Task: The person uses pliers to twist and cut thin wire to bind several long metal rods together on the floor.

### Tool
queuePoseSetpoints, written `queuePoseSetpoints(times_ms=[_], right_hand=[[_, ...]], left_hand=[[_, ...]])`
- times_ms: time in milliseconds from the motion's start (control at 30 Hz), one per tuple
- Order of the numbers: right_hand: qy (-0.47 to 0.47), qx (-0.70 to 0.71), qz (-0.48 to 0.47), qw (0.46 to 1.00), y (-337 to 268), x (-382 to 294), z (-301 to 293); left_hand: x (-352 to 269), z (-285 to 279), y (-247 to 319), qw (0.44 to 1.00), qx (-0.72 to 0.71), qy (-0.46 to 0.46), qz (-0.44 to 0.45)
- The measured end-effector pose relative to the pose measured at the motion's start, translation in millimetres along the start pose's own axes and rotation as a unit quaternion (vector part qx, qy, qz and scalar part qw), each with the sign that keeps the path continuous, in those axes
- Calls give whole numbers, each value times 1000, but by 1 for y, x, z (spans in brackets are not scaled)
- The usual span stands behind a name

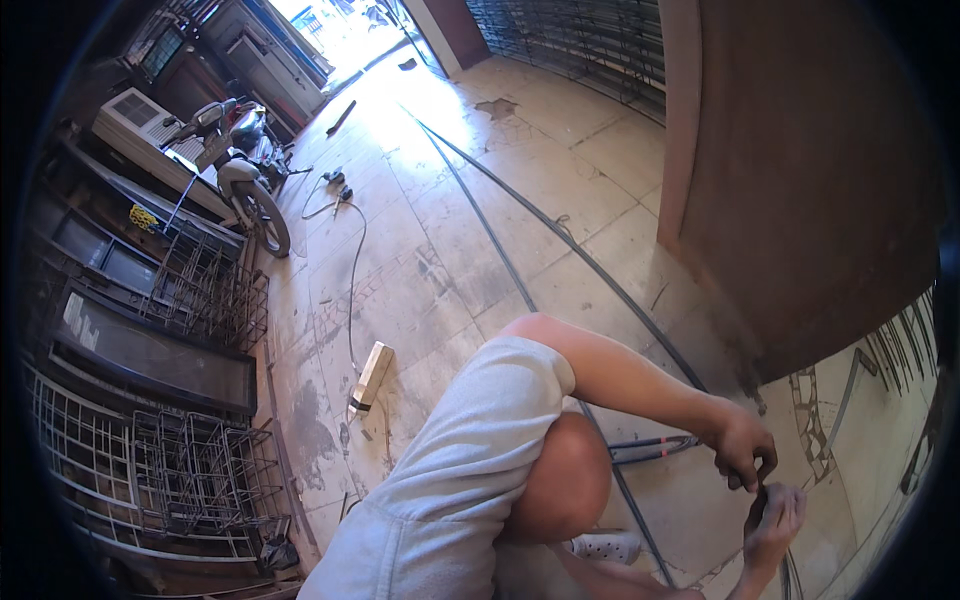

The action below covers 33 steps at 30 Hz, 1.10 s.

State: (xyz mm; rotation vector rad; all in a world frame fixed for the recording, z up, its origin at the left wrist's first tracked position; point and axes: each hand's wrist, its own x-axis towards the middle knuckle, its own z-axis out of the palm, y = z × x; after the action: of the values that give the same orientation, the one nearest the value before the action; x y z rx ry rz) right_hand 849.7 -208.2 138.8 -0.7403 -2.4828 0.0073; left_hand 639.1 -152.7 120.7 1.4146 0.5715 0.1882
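Observation:
My left hand (739, 454) and my right hand (776, 514) are close together at the lower right, fingers pinched on a small dark strand between them; its exact kind is unclear. Dark strands (789, 574) run down below my right hand. Beside my left wrist lies a looped dark bundle (637, 444) with red marks. Long dark rods or cables (592, 262) stretch across the tiled floor, passing beneath my left arm. My bent knee and a white perforated clog (609, 546) are near the lower middle.
A wooden block (371, 377) and a corded tool (339, 184) lie on the floor. A motorcycle (251, 176), wire frames (195, 472) and a dark framed panel (150, 352) line the left side. A brown panel (802, 172) stands at right, near a hammer-like tool (847, 397).

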Motion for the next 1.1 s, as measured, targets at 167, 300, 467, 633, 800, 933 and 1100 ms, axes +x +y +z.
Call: queuePoseSetpoints(times_ms=[167, 300, 467, 633, 800, 933, 1100], right_hand=[[39, -48, 2, 998, 20, 23, -21], [-12, 74, 290, 954, 20, -9, -31], [72, 407, 532, 739, -20, 20, -43], [172, 459, 556, 671, -29, 17, -33], [209, 471, 562, 647, -27, 11, -26], [226, 457, 572, 643, -34, 11, -20], [180, 385, 524, 738, -34, 17, -12]], left_hand=[[28, -9, 2, 987, -129, -24, 88], [24, -2, 20, 920, 164, 162, 318], [8, 12, 29, 896, 51, 221, 382], [13, 27, 27, 882, -215, 216, 360], [23, 42, 18, 839, -331, 199, 383], [27, 45, -2, 854, -201, 270, 398], [11, 44, -9, 873, -326, 136, 337]])
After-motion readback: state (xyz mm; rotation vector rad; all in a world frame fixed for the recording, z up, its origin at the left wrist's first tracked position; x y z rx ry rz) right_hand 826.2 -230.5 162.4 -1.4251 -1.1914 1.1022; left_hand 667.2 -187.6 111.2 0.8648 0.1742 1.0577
